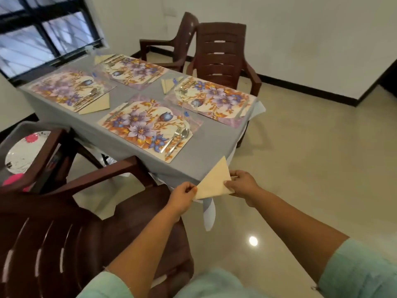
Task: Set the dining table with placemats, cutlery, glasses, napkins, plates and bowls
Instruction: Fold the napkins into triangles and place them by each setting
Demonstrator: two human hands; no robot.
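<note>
A cream napkin (214, 181) folded into a triangle hangs at the table's near corner. My left hand (182, 196) pinches its left corner and my right hand (242, 186) pinches its right corner. On the grey tablecloth (90, 125) lie several floral placemats; the nearest placemat (139, 127) carries a fork (171, 138) and spoon (180, 140) on its right side and a knife (116, 112) on its left. Folded napkins lie beside three other mats, one being the napkin (96, 105) by the far-left placemat. A clear glass (190, 116) stands by the nearest mat.
A brown plastic chair (64, 233) stands close on my left at the table's near side. Two more brown chairs (221, 54) stand at the far side. A grey tub (23, 130) at the left holds plates and pink items. Shiny floor lies to the right.
</note>
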